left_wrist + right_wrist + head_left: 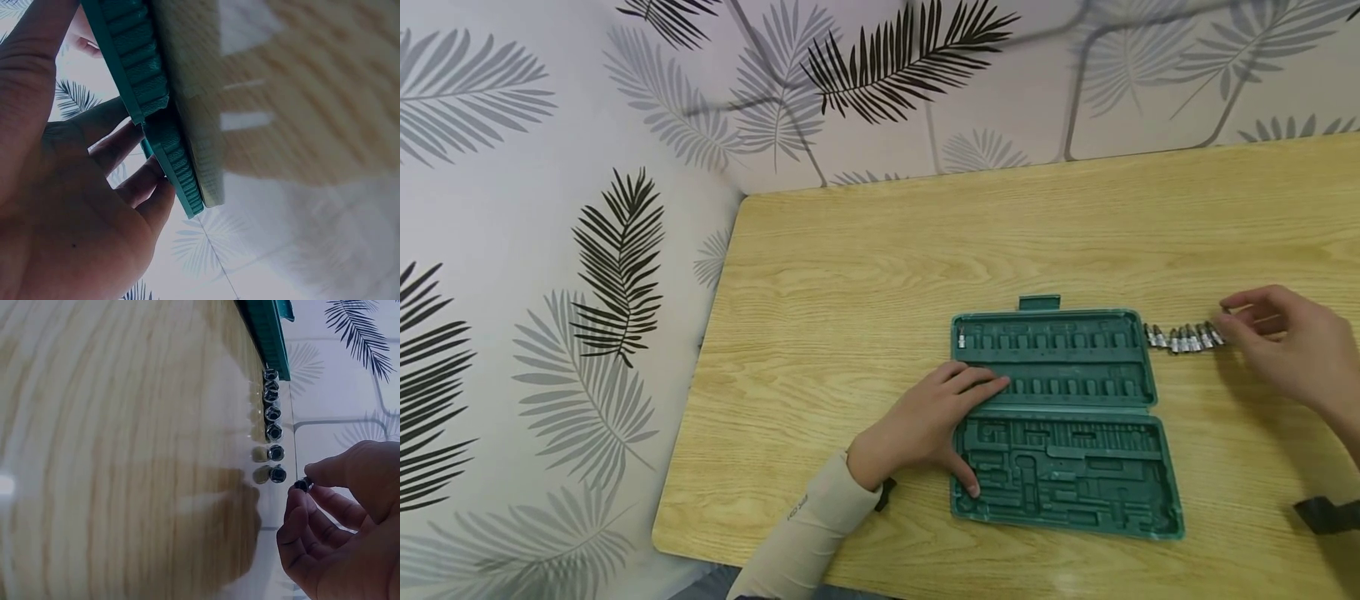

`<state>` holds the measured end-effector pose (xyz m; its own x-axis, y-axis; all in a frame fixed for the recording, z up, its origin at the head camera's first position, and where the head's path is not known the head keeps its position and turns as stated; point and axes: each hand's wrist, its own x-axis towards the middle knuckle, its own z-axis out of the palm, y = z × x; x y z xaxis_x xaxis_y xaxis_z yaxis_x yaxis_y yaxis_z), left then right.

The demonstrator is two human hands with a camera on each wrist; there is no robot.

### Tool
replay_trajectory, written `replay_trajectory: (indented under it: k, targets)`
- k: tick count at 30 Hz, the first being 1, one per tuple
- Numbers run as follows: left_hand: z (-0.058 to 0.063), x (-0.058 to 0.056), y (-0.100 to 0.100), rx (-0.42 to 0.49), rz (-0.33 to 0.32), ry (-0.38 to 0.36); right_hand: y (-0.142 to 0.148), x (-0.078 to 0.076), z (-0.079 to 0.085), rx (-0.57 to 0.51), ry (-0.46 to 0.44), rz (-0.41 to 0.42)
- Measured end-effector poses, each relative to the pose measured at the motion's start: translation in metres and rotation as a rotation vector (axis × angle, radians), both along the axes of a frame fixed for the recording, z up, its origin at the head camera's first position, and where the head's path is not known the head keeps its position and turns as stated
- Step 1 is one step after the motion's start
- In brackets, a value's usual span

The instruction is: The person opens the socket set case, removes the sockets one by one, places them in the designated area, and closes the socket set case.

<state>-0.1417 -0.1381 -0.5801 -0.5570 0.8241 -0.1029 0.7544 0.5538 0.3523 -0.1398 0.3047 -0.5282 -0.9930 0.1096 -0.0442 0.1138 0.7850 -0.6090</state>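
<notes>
An unfolded green plastic tool case (1067, 357) lies on the table, its moulded slots facing up. My left hand (917, 417) rests on the case's left side, fingers stretched over the upper half and thumb on the lower half. One silver bit socket (961, 337) sits in the top row's leftmost slot. To the right of the case stands a row of several bit sockets (1183, 340). Beyond that row's right end, my right hand (1292, 350) pinches one bit socket (303, 485) between thumb and index finger, off the table.
The wood-grain table (820, 333) extends left and behind the case. A wall with leaf patterns (880, 67) borders its back edge, and another patterned surface lies left. The case's latch flap (1040, 302) sticks out at its far edge.
</notes>
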Motion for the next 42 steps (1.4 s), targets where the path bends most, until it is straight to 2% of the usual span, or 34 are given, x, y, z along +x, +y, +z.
replay_trajectory:
  k: [2, 6, 9, 14, 16, 17, 19, 21, 23, 27, 29, 30, 32, 34, 37, 39, 42]
  targets:
    - [0.0, 0.0, 0.0, -0.002, 0.0, -0.003, 0.001, 0.0, -0.002, 0.002, -0.005, -0.001]
    - [-0.005, 0.0, -0.001, 0.001, -0.012, 0.043, 0.004, 0.0, -0.006, 0.022, -0.019, -0.006]
    - [-0.004, 0.0, -0.001, -0.007, -0.015, 0.05, 0.005, 0.0, -0.009, 0.037, -0.026, -0.008]
    - [0.016, 0.002, 0.002, -0.018, 0.002, -0.021, 0.006, -0.001, -0.008, 0.039, -0.033, -0.005]
    - [0.027, 0.003, 0.004, -0.038, 0.003, -0.026, 0.005, -0.001, -0.007, 0.042, -0.04, -0.005]
    - [0.027, 0.003, 0.004, -0.037, 0.007, -0.037, 0.005, -0.001, -0.006, 0.043, -0.043, -0.004]
    - [0.02, 0.002, 0.003, -0.008, 0.014, -0.058, 0.004, -0.001, -0.005, 0.045, -0.046, -0.001]
    - [0.016, 0.002, 0.002, -0.008, 0.011, -0.052, 0.004, -0.001, -0.005, 0.046, -0.045, 0.004]
    - [0.007, 0.001, 0.002, 0.002, 0.012, -0.051, 0.003, 0.0, -0.005, 0.047, -0.039, 0.01]
    - [-0.004, 0.0, 0.0, -0.016, -0.013, 0.044, 0.002, 0.001, -0.005, 0.049, -0.034, 0.008]
    - [-0.009, 0.0, -0.001, -0.001, -0.016, 0.057, 0.002, 0.002, -0.005, 0.051, -0.038, 0.003]
    - [-0.007, 0.0, -0.002, -0.005, -0.016, 0.058, 0.002, 0.002, -0.005, 0.051, -0.04, 0.0]
    - [0.004, 0.002, 0.0, -0.011, -0.011, 0.033, 0.001, 0.002, -0.004, 0.048, -0.042, -0.007]
    - [0.022, 0.004, 0.003, -0.018, -0.004, -0.011, -0.001, 0.002, -0.003, 0.042, -0.042, -0.019]
    - [0.038, 0.006, 0.005, -0.033, -0.004, -0.03, -0.006, 0.002, 0.002, 0.032, -0.023, -0.02]
    - [0.031, 0.005, 0.004, -0.017, 0.002, -0.047, -0.01, 0.0, 0.005, 0.026, 0.007, -0.009]
    - [0.012, 0.002, 0.001, 0.004, 0.0, -0.035, -0.019, -0.002, 0.01, 0.008, 0.066, 0.015]
